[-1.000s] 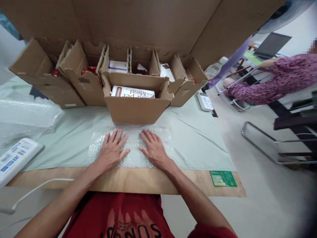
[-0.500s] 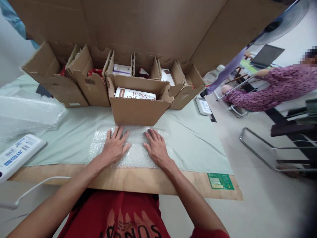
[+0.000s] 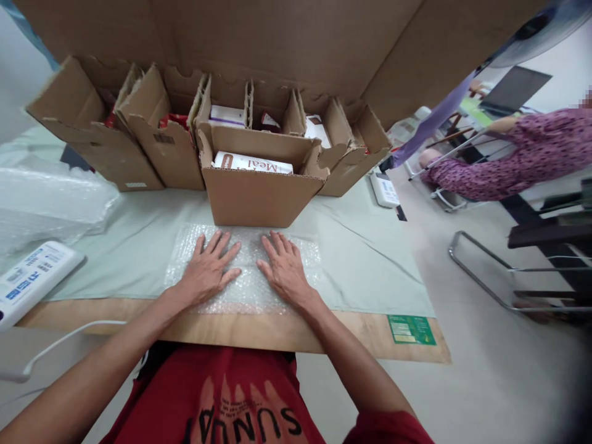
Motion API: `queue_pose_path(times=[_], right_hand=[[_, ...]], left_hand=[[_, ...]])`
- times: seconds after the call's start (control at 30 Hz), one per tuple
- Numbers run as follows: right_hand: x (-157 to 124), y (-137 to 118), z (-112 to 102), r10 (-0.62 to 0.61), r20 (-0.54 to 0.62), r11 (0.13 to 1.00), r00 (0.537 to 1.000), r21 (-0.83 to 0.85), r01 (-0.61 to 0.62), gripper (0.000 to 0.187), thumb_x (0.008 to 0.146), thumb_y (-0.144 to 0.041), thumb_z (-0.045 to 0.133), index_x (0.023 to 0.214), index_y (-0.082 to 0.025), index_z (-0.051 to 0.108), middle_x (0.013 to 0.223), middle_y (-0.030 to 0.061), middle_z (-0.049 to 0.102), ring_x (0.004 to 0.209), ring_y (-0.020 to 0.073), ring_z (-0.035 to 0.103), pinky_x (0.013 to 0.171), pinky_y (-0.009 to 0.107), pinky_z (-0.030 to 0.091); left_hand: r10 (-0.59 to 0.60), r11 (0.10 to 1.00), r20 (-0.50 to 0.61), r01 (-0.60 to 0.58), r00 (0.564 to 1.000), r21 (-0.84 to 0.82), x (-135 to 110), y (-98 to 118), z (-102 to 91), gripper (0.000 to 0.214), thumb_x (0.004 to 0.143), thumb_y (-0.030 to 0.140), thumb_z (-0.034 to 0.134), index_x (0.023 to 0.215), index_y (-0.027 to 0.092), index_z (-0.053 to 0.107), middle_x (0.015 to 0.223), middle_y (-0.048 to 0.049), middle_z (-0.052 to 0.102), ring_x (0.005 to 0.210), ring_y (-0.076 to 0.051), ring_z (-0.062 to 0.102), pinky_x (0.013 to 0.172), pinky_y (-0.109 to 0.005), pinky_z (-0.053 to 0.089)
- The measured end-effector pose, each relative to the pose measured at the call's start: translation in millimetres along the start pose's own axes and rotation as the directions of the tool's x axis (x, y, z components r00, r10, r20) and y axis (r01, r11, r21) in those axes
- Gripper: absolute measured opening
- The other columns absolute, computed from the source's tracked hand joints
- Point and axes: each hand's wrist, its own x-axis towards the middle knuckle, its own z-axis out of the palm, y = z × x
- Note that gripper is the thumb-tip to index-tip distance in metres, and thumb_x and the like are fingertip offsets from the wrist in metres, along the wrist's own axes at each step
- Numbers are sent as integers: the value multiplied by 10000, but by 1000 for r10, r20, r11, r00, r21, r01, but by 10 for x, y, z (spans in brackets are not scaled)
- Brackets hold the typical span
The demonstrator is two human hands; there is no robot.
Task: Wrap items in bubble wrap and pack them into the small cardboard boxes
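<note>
A sheet of bubble wrap point(image 3: 247, 291) lies flat on the pale green cloth point(image 3: 365, 259) near the table's front edge. My left hand point(image 3: 208, 269) rests palm down on the sheet's left half, fingers spread. My right hand point(image 3: 283, 269) lies flat on its right half, fingers apart. Just beyond my fingertips stands an open cardboard box point(image 3: 259, 197) holding a white package point(image 3: 252, 164) printed "Meal".
More open cardboard boxes point(image 3: 139, 142) stand behind, under a large cardboard flap point(image 3: 259, 43). Clear plastic wrap point(image 3: 50, 203) and a white power strip point(image 3: 32, 280) lie at the left. A green card point(image 3: 411, 328) sits at the table's right front. A person in a purple sleeve point(image 3: 509, 160) works at right.
Both hands stay flat on the bubble wrap, shifting only slightly. The view has moved a little.
</note>
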Motion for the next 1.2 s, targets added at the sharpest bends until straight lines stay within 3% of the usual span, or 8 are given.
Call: queue_pose_path(times=[0.1, 0.27, 0.4, 0.5, 0.7, 0.87, 1.07, 1.2], right_hand=[[-91, 229, 80, 12, -3, 1000, 1000, -11, -12, 532, 1044, -402, 471, 1513, -152, 497, 1613, 157, 441, 1490, 341, 394, 1184, 499, 330], [-795, 803, -63, 143, -126, 989, 982, -20, -146, 433, 1019, -365, 490, 1362, -133, 619, 1481, 209, 579, 1416, 396, 475, 1085, 587, 407], [-1238, 734, -225, -120, -96, 989, 988, 76, 128, 375, 971, -333, 580, 1313, -190, 637, 1446, 142, 623, 1358, 315, 547, 1043, 492, 473], [-1281, 512, -151, -228, -78, 970, 970, 72, 234, 330, 958, -229, 584, 1276, -177, 657, 1409, 151, 648, 1297, 302, 592, 1003, 470, 495], [-1102, 436, 5, -244, -295, 955, 924, 93, 282, 237, 975, -80, 519, 1064, -177, 715, 1168, 128, 767, 1081, 258, 691, 893, 436, 515], [-1031, 559, -367, -132, -236, 911, 963, 354, 212, 169, 1004, -179, 546, 965, -212, 706, 923, 44, 789, 861, 196, 711, 841, 374, 530], [-1068, 833, -641, 135, -80, 846, 988, 529, -73, 174, 945, -364, 634, 865, -238, 724, 856, 33, 776, 827, 209, 715, 722, 309, 549], [-1118, 962, -505, 256, 35, 740, 966, 637, -219, 202, 879, -423, 677, 830, -230, 716, 819, 30, 773, 786, 211, 725, 718, 301, 556]], left_hand=[[-103, 993, -3, 103, 995, 51, -73, -121, 11, 597, 1011, 501, 437, 1531, 208, 432, 1656, -180, 349, 1551, -401, 259, 1225, -642, 188], [-312, 948, -130, 317, 941, 14, -366, -235, -98, 604, 999, 480, 414, 1510, 160, 434, 1656, -209, 326, 1554, -441, 214, 1211, -666, 209], [-53, 995, -126, 42, 991, -87, -538, -82, -166, 564, 992, 476, 453, 1472, 185, 499, 1643, -171, 372, 1554, -393, 252, 1246, -582, 224], [191, 975, -29, -193, 981, -110, -609, 94, -123, 574, 973, 506, 511, 1468, 216, 516, 1621, -149, 424, 1527, -370, 325, 1236, -585, 238], [183, 980, 40, -179, 982, -86, -617, 246, -138, 657, 900, 528, 614, 1462, 200, 522, 1587, -184, 461, 1487, -400, 383, 1216, -664, 201], [164, 981, 45, -159, 985, -108, -604, 23, -333, 501, 853, 126, 443, 1309, 207, 633, 1392, -121, 663, 1328, -296, 584, 1215, -588, 273], [-63, 944, 174, 115, 983, -311, -640, -422, -605, 326, 885, 363, 443, 996, 274, 736, 1057, -30, 791, 929, -255, 728, 838, -366, 549], [-318, 826, 304, 420, 898, -375, -648, -465, -660, 361, 854, 559, 486, 914, 277, 704, 795, 39, 738, 542, -162, 568, 566, -282, 444]])
